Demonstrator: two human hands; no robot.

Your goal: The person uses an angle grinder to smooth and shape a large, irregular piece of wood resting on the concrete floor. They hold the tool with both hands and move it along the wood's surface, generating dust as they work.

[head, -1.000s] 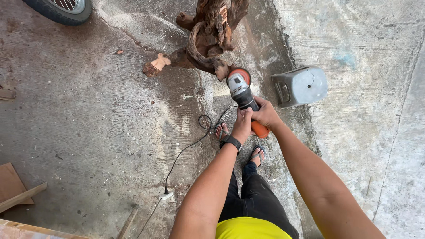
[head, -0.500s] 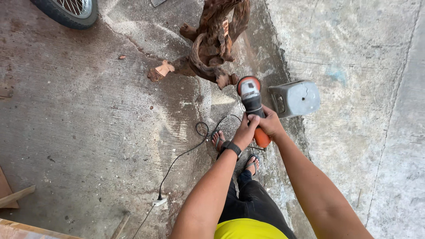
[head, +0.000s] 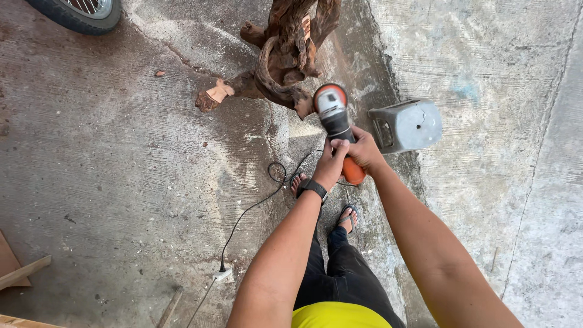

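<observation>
Your yellow shirt hem and dark trousers sit nearest, sandalled feet on the concrete floor. Your left hand, black watch at the wrist, and right hand both have fingers clamped on the orange angle grinder. Its disc end touches the gnarled root stump. The black cord trails left to a white plug. Grey plastic stool lies tipped just right. Tyre far left.

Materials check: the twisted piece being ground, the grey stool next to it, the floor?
Twisted piece: raw reddish-brown wood, likely root; gnarled, rough grain.
Grey stool: probably moulded plastic; smooth matte, cracked top.
Floor: bare concrete; rough, stained, dusted with pale powder.
</observation>
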